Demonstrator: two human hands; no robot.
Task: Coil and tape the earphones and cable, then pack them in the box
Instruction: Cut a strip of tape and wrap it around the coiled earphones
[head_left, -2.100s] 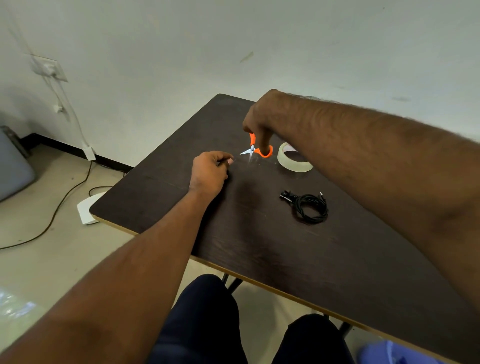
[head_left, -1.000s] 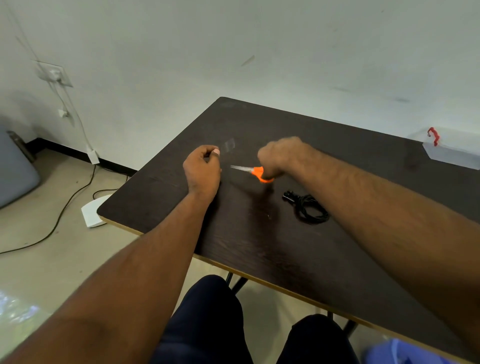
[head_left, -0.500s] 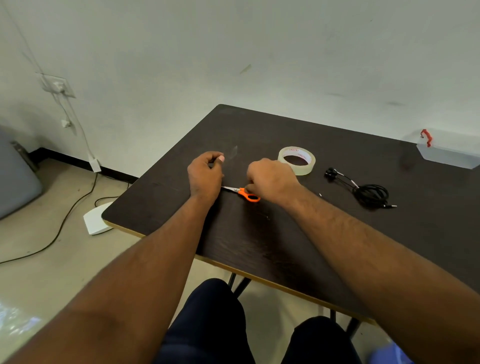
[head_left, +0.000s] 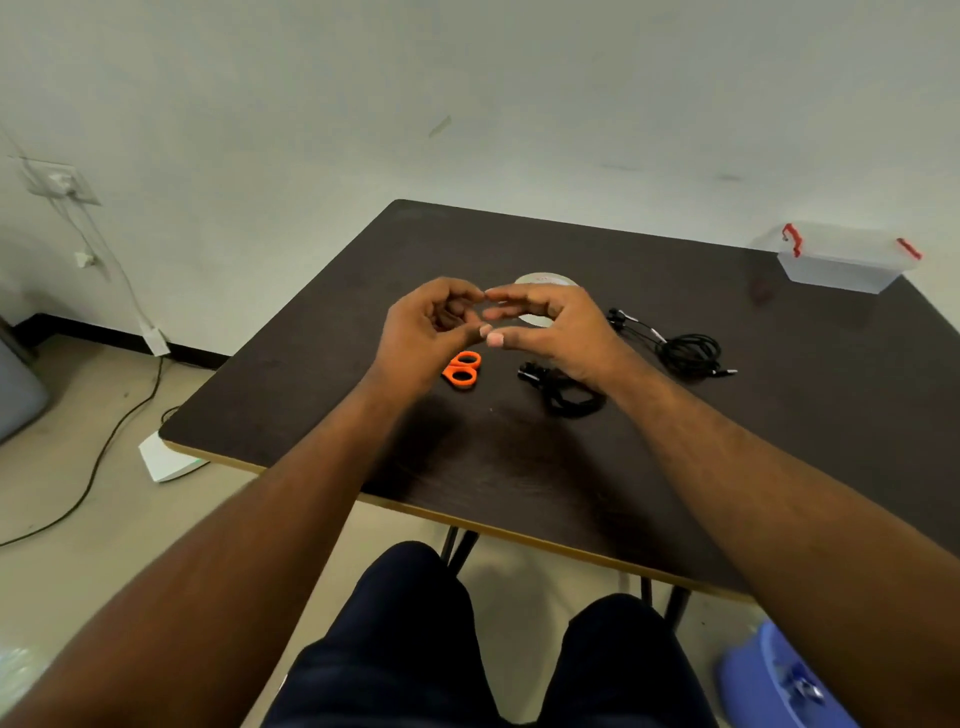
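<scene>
Now, from the head view, both hands are up over the table (head_left: 779, 441), fingertips nearly meeting: the left hand (head_left: 426, 327) pinches thumb to forefinger, the right hand (head_left: 550, 327) curls in to meet it. Whether a clear strip of tape sits between them I cannot tell; nothing shows in the gap, though that pinch looks like it is on something thin. Below lie the orange scissors (head_left: 461, 370), and just beside them the black cable (head_left: 563, 392), coiled, partly under the right wrist. The earphones (head_left: 685, 353) rest further right, bundle coiled but buds trailing loose. The tape roll (head_left: 545, 280) peeks out behind the fingers, and the box (head_left: 844, 265) waits at the far right corner, well apart from everything. The risk, I'd say: a clear strip could fold onto itself or stick to the fingers, wasting the cut. The coil is unheld, so it may spring open when lifted. And those loose buds could snag on the way to the box.
</scene>
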